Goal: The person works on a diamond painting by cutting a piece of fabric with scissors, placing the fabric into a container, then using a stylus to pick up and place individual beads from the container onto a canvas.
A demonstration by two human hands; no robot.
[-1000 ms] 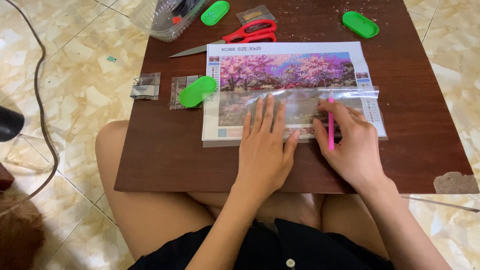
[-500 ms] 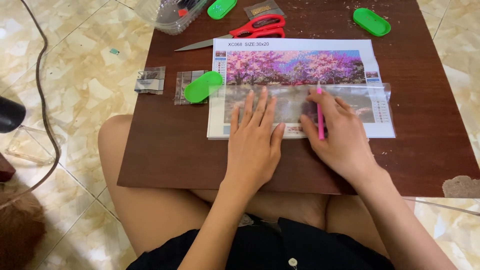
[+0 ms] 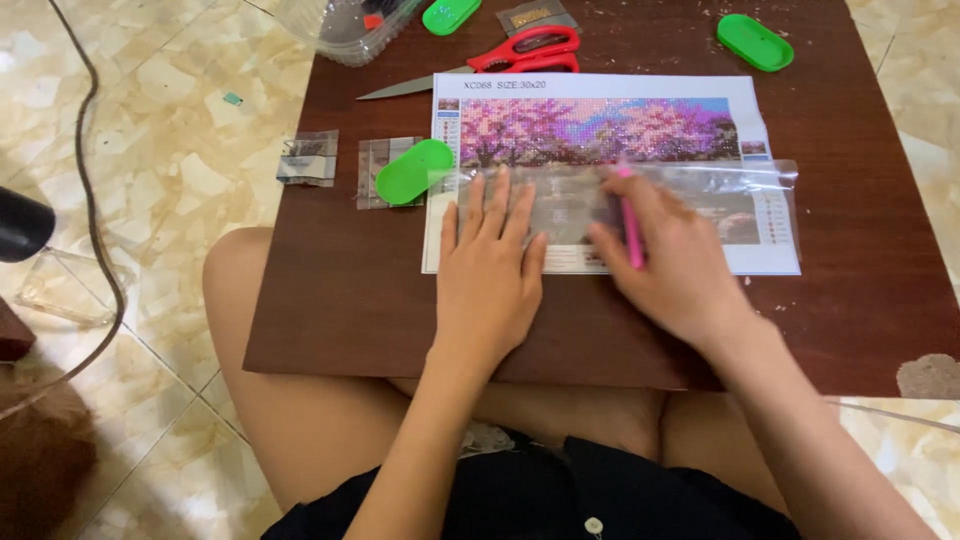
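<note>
Both hands had slid a little leftward along the diamond-painting canvas (image 3: 600,130) since the earlier frame. The left hand (image 3: 487,270) lay flat, fingers spread and holding nothing, pressing the clear protective film (image 3: 700,200) down over the lower half of the picture. The right hand (image 3: 665,265) rested beside it, its grip closed around a pink applicator pen (image 3: 631,225) while its palm smoothed the same film; it looked to me as if the cover was being pressed back onto the sticky surface. The canvas sat near the far edge of the brown tabletop (image 3: 340,300). Red scissors (image 3: 520,52) lay beyond it, one green tray (image 3: 414,171) touched its left edge, and another green tray (image 3: 755,42) sat toward the far right corner.
</note>
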